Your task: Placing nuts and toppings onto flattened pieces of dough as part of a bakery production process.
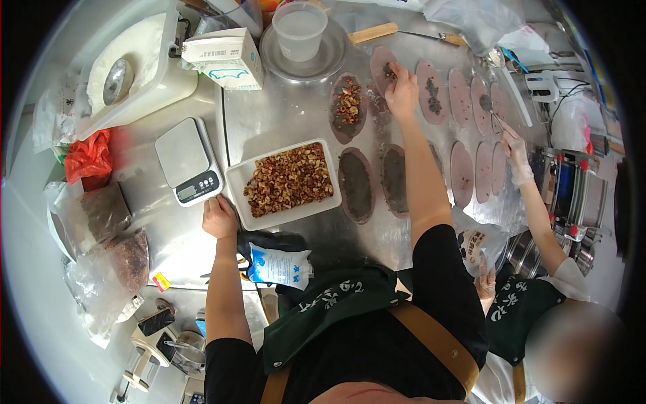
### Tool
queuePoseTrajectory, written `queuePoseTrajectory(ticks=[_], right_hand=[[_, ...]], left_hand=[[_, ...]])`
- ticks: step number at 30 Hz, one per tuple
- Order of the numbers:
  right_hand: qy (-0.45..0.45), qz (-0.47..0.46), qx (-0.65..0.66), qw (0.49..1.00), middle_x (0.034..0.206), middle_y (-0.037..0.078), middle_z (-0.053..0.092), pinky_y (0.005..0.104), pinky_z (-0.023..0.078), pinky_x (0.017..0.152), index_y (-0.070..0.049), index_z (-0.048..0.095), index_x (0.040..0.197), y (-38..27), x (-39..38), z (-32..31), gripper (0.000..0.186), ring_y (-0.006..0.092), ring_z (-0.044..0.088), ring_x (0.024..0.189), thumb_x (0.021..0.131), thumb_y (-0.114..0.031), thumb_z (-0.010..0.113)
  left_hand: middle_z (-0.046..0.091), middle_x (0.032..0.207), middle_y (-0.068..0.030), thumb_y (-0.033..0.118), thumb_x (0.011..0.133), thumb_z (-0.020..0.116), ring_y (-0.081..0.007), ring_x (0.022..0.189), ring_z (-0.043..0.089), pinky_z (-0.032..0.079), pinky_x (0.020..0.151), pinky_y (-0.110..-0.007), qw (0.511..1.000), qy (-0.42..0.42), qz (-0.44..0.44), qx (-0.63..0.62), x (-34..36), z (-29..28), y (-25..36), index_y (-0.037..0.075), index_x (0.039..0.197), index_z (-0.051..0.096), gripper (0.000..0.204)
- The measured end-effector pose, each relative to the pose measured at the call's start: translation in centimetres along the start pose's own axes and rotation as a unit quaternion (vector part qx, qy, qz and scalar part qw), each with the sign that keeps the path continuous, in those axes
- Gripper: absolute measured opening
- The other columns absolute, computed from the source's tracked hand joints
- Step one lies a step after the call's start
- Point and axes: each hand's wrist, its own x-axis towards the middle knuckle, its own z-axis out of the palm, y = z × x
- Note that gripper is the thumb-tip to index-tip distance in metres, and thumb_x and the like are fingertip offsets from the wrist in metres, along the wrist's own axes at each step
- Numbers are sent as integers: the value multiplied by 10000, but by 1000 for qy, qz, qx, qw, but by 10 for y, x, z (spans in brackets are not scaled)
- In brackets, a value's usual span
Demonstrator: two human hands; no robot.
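My left hand (pixel 219 217) rests with curled fingers against the near edge of the scale (pixel 182 151); whether it grips anything is hidden. A white tray of chopped nuts (pixel 286 182) sits to its right. At the back, my right hand (pixel 400 84) has its fingers bunched on a pink oval dough piece (pixel 379 62) with dark crumbly filling; what they pinch is unclear. Left of it lies an oval topped with dark paste and nuts (pixel 346 104). More pink ovals (pixel 461 97) lie to the right, and ovals spread with dark paste (pixel 356 185) are in front.
A co-worker's gloved hand (pixel 518 158) works a spoon over the right ovals; their other holds a bag (pixel 471 246). At back stand a cup (pixel 299 34) on a metal plate and a carton (pixel 225 60). A powder bin (pixel 134 40) and bags (pixel 101 276) line the left.
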Motion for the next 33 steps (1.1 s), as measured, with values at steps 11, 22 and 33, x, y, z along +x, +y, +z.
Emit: queuePoseTrajectory(ticks=[11, 22, 33], right_hand=[[30, 33, 17, 999, 966, 42, 650, 426, 394, 836, -52, 550, 1085, 13, 1, 2, 417, 292, 518, 996, 676, 12, 504], [52, 101, 125, 986, 716, 74, 600, 330, 468, 619, -22, 582, 1025, -45, -76, -37, 306, 220, 584, 654, 722, -22, 625], [-161, -96, 183, 965, 904, 126, 579, 356, 479, 725, -9, 600, 880, -220, -160, -62, 160, 291, 574, 835, 723, 16, 579]], left_hand=[[522, 645, -77, 192, 851, 536, -287, 513, 531, 418, 428, -386, 1000, -3, -3, 3, -2, 2, -2, 83, 641, 501, 239], [530, 646, -70, 198, 847, 534, -280, 520, 542, 427, 432, -382, 1000, 1, 0, -13, -1, 2, -3, 92, 634, 507, 239], [548, 656, -75, 219, 829, 558, -277, 526, 558, 437, 424, -388, 998, 23, 31, -48, -2, 4, -7, 90, 628, 506, 244]])
